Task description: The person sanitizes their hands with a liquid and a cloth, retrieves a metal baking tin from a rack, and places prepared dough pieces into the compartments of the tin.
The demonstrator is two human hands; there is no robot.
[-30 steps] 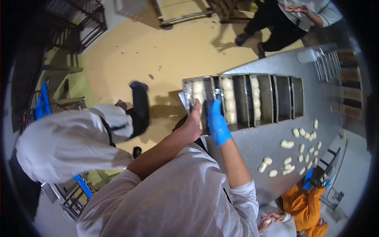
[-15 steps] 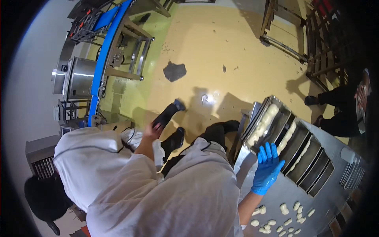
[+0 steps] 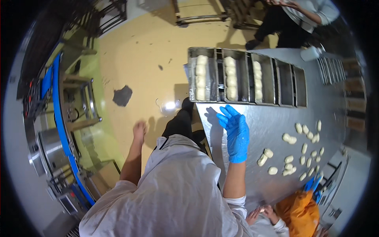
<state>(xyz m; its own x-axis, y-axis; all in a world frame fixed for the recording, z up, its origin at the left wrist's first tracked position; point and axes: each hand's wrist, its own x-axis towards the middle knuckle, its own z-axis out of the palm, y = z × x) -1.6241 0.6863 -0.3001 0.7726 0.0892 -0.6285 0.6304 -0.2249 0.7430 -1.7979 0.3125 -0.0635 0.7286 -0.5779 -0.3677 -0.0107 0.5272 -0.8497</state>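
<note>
My right hand (image 3: 235,136), in a blue glove, hovers over the near left part of a metal table (image 3: 260,128). Its fingers are stretched out and it holds nothing. Just beyond it stands a joined set of loaf pans (image 3: 284,79). Three of the pans each hold a row of dough balls (image 3: 200,79); the pans toward the right show no dough. My bare left hand (image 3: 139,131) hangs out to the left above the floor, away from the table, its fingers too smeared to read.
Several loose dough pieces (image 3: 289,138) lie on the table's right part. A person (image 3: 296,19) stands beyond the table. Another person's hands (image 3: 262,213) work at the near edge beside an orange cloth-like thing (image 3: 300,209). A blue-belted conveyor (image 3: 65,130) runs along the left.
My view has turned to the right, so the pans and table now sit nearer the middle. My gloved hand has moved from beside the pans to their near side. A person on the left is out of view.
</note>
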